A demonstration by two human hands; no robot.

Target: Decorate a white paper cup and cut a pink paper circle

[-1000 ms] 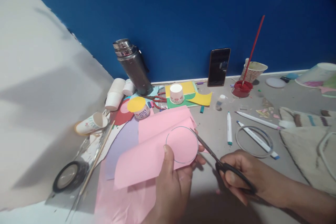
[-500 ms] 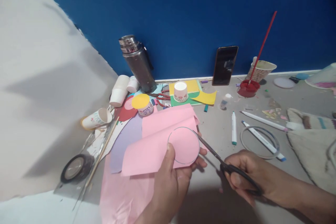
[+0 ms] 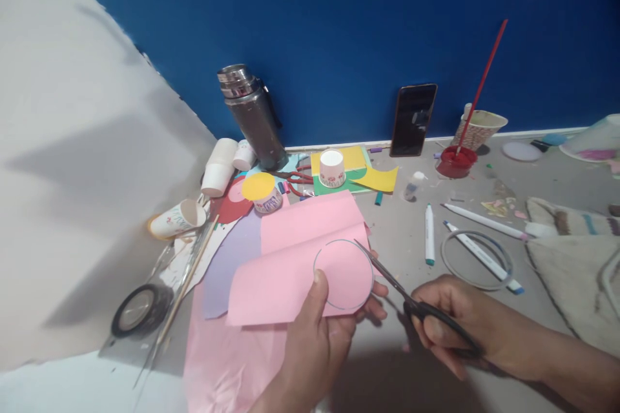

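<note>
My left hand [image 3: 320, 329] grips a folded pink paper sheet [image 3: 285, 274], thumb on top beside a circle [image 3: 343, 274] drawn near its right end. My right hand [image 3: 450, 319] holds black-handled scissors [image 3: 411, 300]. Their blades reach up and left to the paper's right edge, touching the circle line. Both hands hover low over the grey floor, above more pink paper [image 3: 232, 361].
Around lie a steel flask [image 3: 252, 116], paper cups [image 3: 220, 168], a tape roll [image 3: 140, 310], purple, yellow and green paper, red scissors [image 3: 295, 177], markers [image 3: 429, 232], a ring [image 3: 477, 258], a phone [image 3: 411, 119] leaning on the blue wall, red paint with a brush [image 3: 455, 161], and cloth [image 3: 576, 271] at right.
The view shifted slightly. The scissor blades have moved a little further onto the paper's edge at the circle line; my left hand keeps its grip on the sheet.
</note>
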